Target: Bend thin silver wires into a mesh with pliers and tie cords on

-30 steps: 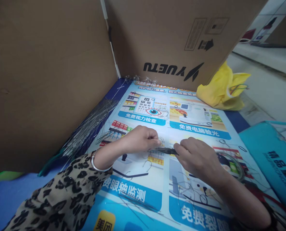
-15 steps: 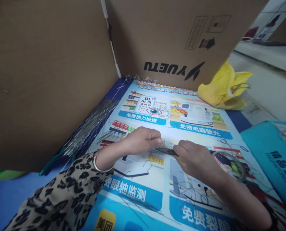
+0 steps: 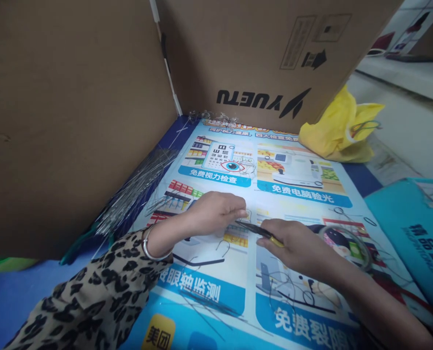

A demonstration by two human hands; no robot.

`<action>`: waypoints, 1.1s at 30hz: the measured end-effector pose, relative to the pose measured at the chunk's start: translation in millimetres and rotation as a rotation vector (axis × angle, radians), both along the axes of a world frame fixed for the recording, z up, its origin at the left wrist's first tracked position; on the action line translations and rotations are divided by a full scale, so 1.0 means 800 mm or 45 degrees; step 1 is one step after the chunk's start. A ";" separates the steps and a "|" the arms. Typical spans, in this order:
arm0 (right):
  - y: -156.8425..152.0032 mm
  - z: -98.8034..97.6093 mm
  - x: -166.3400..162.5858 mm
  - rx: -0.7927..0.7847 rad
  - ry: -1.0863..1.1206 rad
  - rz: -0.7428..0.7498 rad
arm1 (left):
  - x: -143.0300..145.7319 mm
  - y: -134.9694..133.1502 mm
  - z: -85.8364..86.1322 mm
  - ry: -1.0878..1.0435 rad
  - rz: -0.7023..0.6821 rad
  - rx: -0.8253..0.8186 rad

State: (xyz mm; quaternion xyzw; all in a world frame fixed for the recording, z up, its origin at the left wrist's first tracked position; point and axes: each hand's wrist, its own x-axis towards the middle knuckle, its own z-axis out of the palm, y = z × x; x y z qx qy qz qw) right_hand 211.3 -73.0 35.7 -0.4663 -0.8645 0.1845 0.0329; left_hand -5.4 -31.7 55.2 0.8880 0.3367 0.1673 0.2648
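Observation:
Over the printed poster [image 3: 255, 262], my left hand [image 3: 216, 212] is closed in a pinch on a thin wire [image 3: 249, 212], whose bent end shows just past the fingertips. My right hand [image 3: 293, 243] is wrapped round the yellow handle of a pair of long-nose pliers [image 3: 252, 227]. The dark jaws point left, with their tip just below my left fingertips. Whether the jaws touch the wire is too fine to tell. Loose cut wires [image 3: 214, 304] lie on the poster nearer to me. Bent wire pieces [image 3: 293, 291] are scattered below my right hand.
Tall cardboard panels [image 3: 74, 121] stand left and behind. A bundle of straight wires [image 3: 132, 194] lies along the left panel. Small wire pieces [image 3: 212, 116] sit in the far corner. To the right are a yellow bag [image 3: 338, 133], a turquoise box [image 3: 409, 233] and a clear ring-shaped roll [image 3: 366, 255].
My right hand has shifted slightly down and its grip has turned, so more of the yellow pliers handle shows. The pliers' jaws now tilt up to the left. My left hand has hardly moved.

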 end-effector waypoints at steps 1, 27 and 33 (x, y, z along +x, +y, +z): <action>0.000 -0.001 -0.001 0.013 -0.002 0.003 | 0.000 0.000 0.000 -0.021 0.017 -0.028; 0.006 0.003 0.009 1.068 -0.249 0.016 | 0.001 -0.003 0.010 -0.372 0.281 -0.233; 0.006 0.001 0.009 1.098 -0.233 0.038 | 0.000 -0.004 0.010 -0.355 0.294 -0.308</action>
